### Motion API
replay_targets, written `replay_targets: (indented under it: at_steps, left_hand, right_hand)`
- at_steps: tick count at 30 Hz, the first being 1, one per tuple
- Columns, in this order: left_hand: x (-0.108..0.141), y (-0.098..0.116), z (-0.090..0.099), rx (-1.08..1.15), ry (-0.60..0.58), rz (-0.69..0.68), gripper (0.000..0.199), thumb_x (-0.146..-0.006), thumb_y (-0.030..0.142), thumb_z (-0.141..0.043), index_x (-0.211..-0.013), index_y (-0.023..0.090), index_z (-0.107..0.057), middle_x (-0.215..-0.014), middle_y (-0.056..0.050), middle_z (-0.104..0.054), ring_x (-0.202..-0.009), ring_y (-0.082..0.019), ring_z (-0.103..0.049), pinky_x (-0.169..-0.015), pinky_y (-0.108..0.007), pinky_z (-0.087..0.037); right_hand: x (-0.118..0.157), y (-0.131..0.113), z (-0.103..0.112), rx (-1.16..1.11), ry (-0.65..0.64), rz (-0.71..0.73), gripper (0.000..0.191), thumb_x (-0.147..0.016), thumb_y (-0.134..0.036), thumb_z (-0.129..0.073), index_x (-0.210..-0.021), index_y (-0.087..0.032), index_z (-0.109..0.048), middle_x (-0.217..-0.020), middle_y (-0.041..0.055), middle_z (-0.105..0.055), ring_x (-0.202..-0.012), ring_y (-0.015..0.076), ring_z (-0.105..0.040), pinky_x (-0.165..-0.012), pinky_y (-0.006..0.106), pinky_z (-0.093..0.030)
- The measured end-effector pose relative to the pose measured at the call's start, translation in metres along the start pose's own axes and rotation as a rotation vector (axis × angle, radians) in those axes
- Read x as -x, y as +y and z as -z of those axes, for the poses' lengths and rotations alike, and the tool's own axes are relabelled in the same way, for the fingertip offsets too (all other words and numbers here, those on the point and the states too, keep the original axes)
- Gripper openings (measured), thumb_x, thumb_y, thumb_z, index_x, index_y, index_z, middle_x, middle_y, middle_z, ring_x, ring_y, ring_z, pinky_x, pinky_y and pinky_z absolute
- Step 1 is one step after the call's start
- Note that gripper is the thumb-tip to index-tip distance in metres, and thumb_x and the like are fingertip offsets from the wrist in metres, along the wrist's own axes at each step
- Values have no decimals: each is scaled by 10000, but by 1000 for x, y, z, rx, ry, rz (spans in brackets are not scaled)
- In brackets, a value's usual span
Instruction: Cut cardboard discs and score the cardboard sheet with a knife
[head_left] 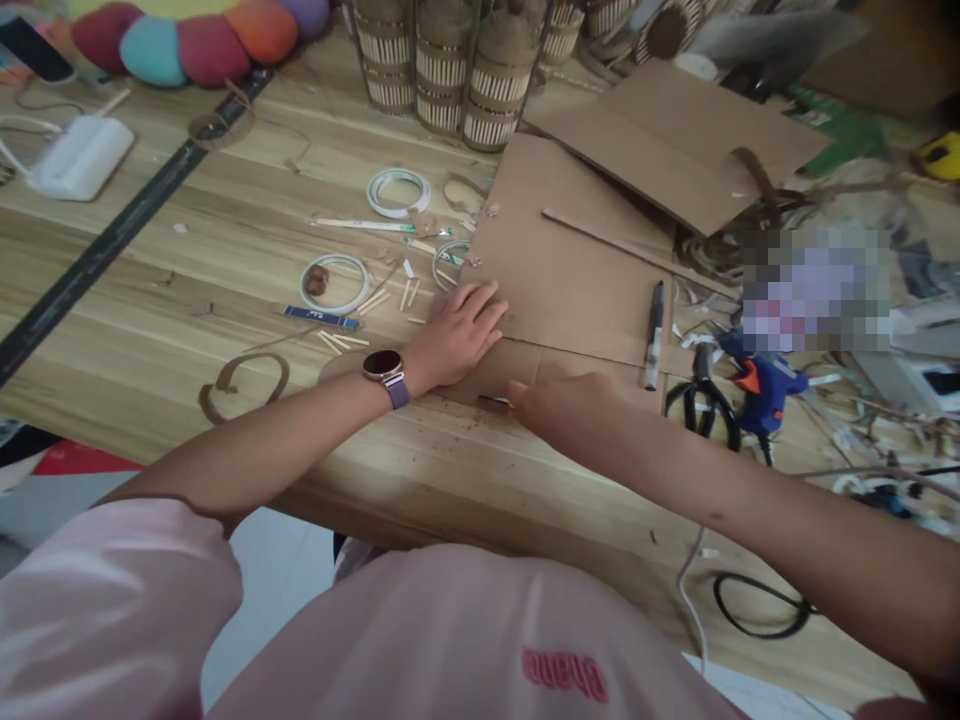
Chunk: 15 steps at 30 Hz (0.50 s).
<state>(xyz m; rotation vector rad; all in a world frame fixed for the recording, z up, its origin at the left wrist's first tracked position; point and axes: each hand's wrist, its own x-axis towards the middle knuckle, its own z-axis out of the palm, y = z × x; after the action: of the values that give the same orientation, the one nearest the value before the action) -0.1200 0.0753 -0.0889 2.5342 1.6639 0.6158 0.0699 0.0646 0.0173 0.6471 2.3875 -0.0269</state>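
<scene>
My left hand, with a watch on its wrist, lies spread on the left part of a brown cardboard sheet. Closed near the sheet's front edge, my right hand grips a small cutter; only its blade end shows, pointing left, and the rest is hidden in the fingers. A black marker rests on the right side of the cardboard. A narrow cardboard strip lies across the sheet.
Tape rolls and short sticks lie left of the cardboard. Woven bamboo cylinders stand behind it. On the right are more cardboard, scissors and a blue glue gun. A dark metal strip crosses the table at left.
</scene>
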Motion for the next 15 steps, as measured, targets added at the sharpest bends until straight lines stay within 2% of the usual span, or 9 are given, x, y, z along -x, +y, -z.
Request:
replay_targets:
  at_steps: [8,15]
  left_hand:
    - [0,1,2,-1,-5,-1,444,-1059,288,-374,-1398,67,-556,-1537,-236,-477,-1380,-354,-435,-1164,-567,-375]
    - [0,1,4,-34,-12,-15,447,-1059,284,-369,-1396,56,-554,-1528,-241,-482,-1369,-357,-445,-1165,-561,-378]
  right_hand:
    - [15,9,-27,2,19,-81,419,-897,54,-421,-1177,-162,-646,-785,105,-769,-757,298,-778,-514,273,-429]
    - [30,15,-20,4,-55,-112,421,-915,35,-450,-1218,-175,-654,-820,101,-777,-748,262,-775,-520,247,-409]
